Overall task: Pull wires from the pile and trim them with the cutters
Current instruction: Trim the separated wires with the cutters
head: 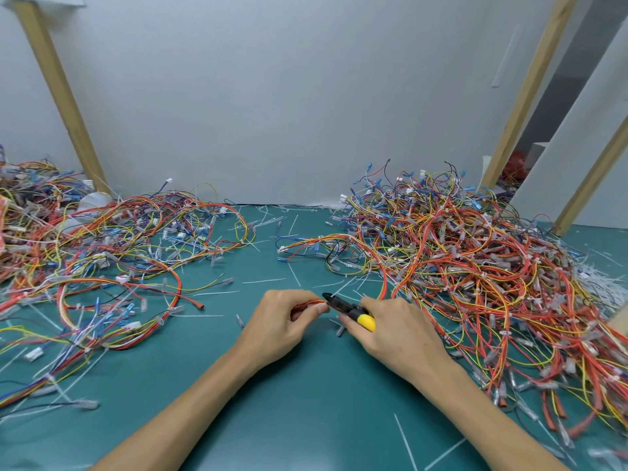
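My left hand (285,321) pinches a small bundle of orange wires (311,303) between thumb and fingers, low over the green mat. My right hand (390,329) grips the yellow-handled cutters (353,311), whose black jaws point left and touch the wire bundle right beside my left fingertips. A big tangled wire pile (475,266) of orange, yellow and blue leads lies to the right. A second, flatter wire pile (102,253) spreads across the left side.
The green cutting mat (272,402) covers the table, strewn with clipped white zip-tie bits (265,281). A grey wall closes the back. Slanted wooden posts (57,93) stand at the back left and right. White scraps (601,283) heap at the far right.
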### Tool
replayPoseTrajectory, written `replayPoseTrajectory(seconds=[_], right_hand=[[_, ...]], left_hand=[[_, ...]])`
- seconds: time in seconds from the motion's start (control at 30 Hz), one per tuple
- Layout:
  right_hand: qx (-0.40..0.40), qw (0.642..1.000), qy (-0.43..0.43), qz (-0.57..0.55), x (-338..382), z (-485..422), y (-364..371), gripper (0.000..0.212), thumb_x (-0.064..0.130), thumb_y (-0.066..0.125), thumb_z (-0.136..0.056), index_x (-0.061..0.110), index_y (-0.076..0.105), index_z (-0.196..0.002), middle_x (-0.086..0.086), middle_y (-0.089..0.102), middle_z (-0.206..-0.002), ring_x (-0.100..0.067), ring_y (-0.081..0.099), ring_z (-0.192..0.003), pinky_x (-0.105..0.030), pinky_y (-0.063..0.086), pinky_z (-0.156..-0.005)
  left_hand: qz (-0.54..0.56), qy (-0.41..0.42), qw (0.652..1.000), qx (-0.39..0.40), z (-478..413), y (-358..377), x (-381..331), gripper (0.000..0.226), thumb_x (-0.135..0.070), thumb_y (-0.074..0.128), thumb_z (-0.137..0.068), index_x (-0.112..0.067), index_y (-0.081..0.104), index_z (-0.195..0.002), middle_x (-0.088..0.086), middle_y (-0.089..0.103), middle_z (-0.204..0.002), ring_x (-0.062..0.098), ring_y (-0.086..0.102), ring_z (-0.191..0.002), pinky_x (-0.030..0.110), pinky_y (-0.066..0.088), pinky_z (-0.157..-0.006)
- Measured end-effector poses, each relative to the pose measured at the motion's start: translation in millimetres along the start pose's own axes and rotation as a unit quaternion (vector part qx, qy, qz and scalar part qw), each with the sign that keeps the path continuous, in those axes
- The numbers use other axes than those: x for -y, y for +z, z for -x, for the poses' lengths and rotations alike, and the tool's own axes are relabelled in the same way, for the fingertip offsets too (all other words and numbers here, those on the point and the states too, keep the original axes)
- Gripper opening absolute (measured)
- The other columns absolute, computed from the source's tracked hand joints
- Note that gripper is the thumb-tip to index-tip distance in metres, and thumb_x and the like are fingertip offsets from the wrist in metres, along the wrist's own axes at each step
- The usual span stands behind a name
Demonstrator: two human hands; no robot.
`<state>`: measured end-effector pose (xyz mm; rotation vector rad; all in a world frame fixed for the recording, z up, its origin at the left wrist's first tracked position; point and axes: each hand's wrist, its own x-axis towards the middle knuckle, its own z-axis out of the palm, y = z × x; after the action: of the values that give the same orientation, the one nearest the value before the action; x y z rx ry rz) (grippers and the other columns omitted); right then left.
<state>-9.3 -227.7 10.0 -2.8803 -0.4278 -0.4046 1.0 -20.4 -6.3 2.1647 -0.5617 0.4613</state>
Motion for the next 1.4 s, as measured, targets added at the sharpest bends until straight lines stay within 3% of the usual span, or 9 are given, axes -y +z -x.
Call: replayPoseTrajectory(seconds=[0.37, 0.77, 0.9, 1.07, 1.2, 1.4], right_hand=[[0.010, 1.000, 0.004, 0.013, 0.6, -0.2, 1.9, 0.045, 0.072, 0.037, -0.089, 0.029, 0.045, -0.077, -0.001, 0.064, -0.077, -0.027, 0.064, -0.079, -0.035, 0.042, -0.061], [0.004, 1.000, -0.004, 0.005, -0.9, -0.9, 2.3, 0.041, 0.067, 0.042, -0.090, 0.029, 0.048, -0.078, -0.001, 0.062, -0.074, -0.027, 0.063, -0.077, -0.033, 0.036, -0.057], [0.005, 1.000, -0.003, 0.008, -0.6, -1.4, 1.2, 0.042, 0.065, 0.043, -0.090, 0.025, 0.056, -0.082, -0.002, 0.061, -0.073, -0.028, 0.063, -0.077, -0.033, 0.035, -0.057], [0.014, 1.000, 0.004, 0.001, 0.6, -2.0, -1.1, 0.043, 0.065, 0.044, -0.089, 0.026, 0.060, -0.084, 0.001, 0.050, -0.066, -0.028, 0.062, -0.075, -0.032, 0.034, -0.057], [0.016, 1.000, 0.003, 0.004, 0.2, -2.1, -1.3, 0.042, 0.064, 0.043, -0.090, 0.026, 0.059, -0.083, -0.003, 0.063, -0.075, -0.030, 0.063, -0.079, -0.034, 0.037, -0.059], [0.020, 1.000, 0.000, 0.000, -0.2, -3.3, -1.1, 0.044, 0.064, 0.042, -0.090, 0.025, 0.061, -0.086, -0.003, 0.064, -0.075, -0.028, 0.062, -0.077, -0.034, 0.039, -0.060]], left_hand=[[-0.008, 0.006, 1.000, 0.005, 1.0, -0.7, -1.1, 0.018, -0.031, 0.061, -0.094, -0.020, 0.073, -0.086, -0.006, 0.046, -0.054, 0.011, 0.037, -0.053, 0.016, 0.025, -0.051], [-0.009, 0.008, 1.000, -0.010, 1.6, 0.8, -1.7, 0.023, -0.038, 0.056, -0.092, -0.022, 0.072, -0.086, -0.003, 0.054, -0.058, 0.012, 0.039, -0.054, 0.021, 0.029, -0.051], [-0.014, 0.011, 1.000, -0.017, 2.2, 1.2, -2.3, 0.023, -0.037, 0.056, -0.092, -0.022, 0.072, -0.086, -0.001, 0.054, -0.059, 0.013, 0.040, -0.055, 0.025, 0.032, -0.053], [-0.018, 0.012, 0.999, -0.024, 2.3, 1.8, -2.3, 0.021, -0.037, 0.056, -0.092, -0.023, 0.071, -0.086, -0.004, 0.053, -0.059, 0.011, 0.040, -0.054, 0.026, 0.033, -0.052], [-0.016, 0.011, 1.000, -0.024, 2.9, 2.6, -1.3, 0.021, -0.038, 0.056, -0.093, -0.023, 0.070, -0.086, -0.002, 0.053, -0.059, 0.012, 0.040, -0.054, 0.032, 0.037, -0.053], [-0.019, 0.020, 0.999, -0.029, 2.8, 2.2, -2.5, 0.020, -0.036, 0.057, -0.093, -0.024, 0.071, -0.087, -0.004, 0.054, -0.060, 0.013, 0.042, -0.055, 0.030, 0.037, -0.053]])
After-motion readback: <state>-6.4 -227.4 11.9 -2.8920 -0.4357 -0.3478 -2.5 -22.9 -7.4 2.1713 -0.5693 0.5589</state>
